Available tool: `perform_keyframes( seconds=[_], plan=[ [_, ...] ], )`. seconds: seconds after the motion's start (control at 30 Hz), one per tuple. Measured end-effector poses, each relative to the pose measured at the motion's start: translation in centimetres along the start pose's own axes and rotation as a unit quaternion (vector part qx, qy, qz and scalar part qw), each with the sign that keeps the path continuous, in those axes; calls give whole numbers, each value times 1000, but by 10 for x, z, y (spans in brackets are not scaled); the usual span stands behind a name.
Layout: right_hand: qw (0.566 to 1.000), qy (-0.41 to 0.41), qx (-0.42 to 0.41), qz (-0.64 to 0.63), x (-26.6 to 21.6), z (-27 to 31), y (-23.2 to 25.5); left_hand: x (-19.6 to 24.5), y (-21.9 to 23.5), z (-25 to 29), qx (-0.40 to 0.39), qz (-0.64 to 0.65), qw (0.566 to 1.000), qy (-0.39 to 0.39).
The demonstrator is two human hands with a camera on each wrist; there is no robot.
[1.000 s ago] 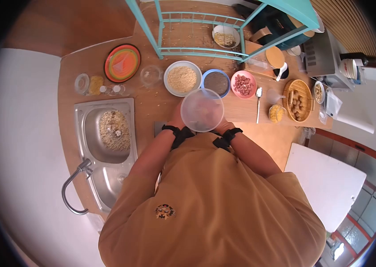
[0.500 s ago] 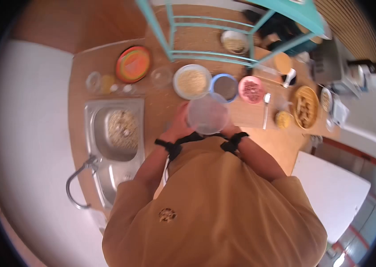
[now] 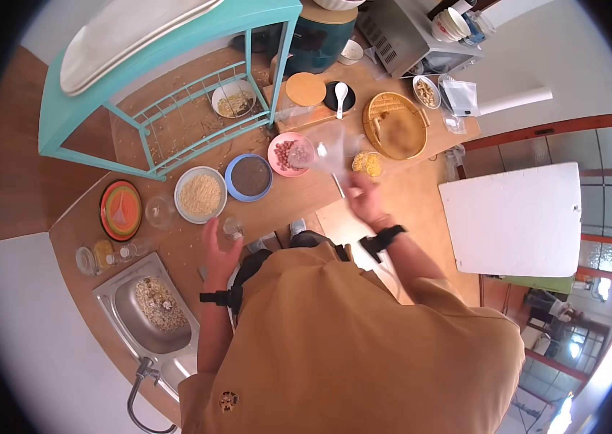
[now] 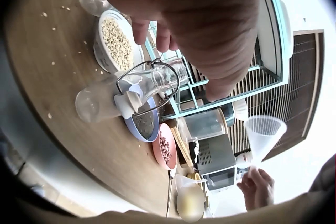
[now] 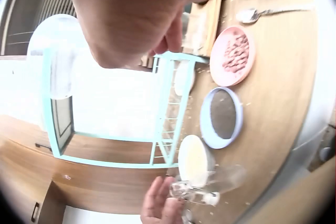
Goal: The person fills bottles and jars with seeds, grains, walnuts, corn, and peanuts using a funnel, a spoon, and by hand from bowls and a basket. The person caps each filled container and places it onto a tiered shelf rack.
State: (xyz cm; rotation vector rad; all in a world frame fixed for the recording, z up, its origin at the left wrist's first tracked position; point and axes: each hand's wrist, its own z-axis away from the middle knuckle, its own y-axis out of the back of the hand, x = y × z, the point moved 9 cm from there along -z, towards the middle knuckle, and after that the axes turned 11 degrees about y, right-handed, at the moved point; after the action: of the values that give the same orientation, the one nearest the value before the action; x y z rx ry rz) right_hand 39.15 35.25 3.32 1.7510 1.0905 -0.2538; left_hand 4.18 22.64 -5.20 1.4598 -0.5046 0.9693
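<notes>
A clear glass bottle with a wire swing-top stands on the counter; the left wrist view shows the bottle upright beside the bowls. My left hand is just beside it, fingers and thumb spread; in the right wrist view the left hand is by the bottle's neck, contact unclear. My right hand is out to the right, and in the left wrist view the right hand pinches a translucent funnel by its narrow end, wide mouth up.
Bowls of oats, dark powder and red beans or nuts line the counter. Behind stands a turquoise rack. A wicker basket is at the right, a sink with grains at the left.
My hands have parted: the right has carried the funnel right, away from my body, while the left is by the bottle, now in sight. The head view has turned toward the right.
</notes>
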Motion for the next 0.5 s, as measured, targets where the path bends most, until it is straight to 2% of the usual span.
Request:
perform_keyframes(
  seconds=[0.03,0.07,0.1,0.13,0.17,0.2,0.27,0.33,0.37,0.4,0.47,0.5],
  plan=[
    [998,1,-5,64,26,3,25,-2,10,3,64,23,998,6],
    [995,-22,24,92,25,-12,56,-4,20,9,129,47,990,13],
    [989,-12,16,147,37,-17,79,3,22,12,129,46,990,14],
    [985,-8,48,165,44,-26,103,20,38,18,185,25,982,3],
    [982,-25,78,172,49,-32,126,38,51,22,239,4,971,-11],
    [976,-72,137,154,78,-21,146,56,52,18,238,3,971,-12],
    [956,-124,222,146,78,-14,176,108,18,-4,65,60,994,-72],
    [922,-214,261,192,87,20,192,170,-38,-34,-94,110,987,-76],
    [913,-226,272,202,86,35,194,201,-66,-52,-123,65,982,-129],
    [907,-246,286,188,93,57,194,221,-102,-71,-151,78,976,-137],
    [896,-298,324,57,105,101,185,251,-177,-107,-121,23,966,-228],
    [883,-302,360,4,111,125,180,252,-221,-127,-156,-4,966,-206]
  ],
)
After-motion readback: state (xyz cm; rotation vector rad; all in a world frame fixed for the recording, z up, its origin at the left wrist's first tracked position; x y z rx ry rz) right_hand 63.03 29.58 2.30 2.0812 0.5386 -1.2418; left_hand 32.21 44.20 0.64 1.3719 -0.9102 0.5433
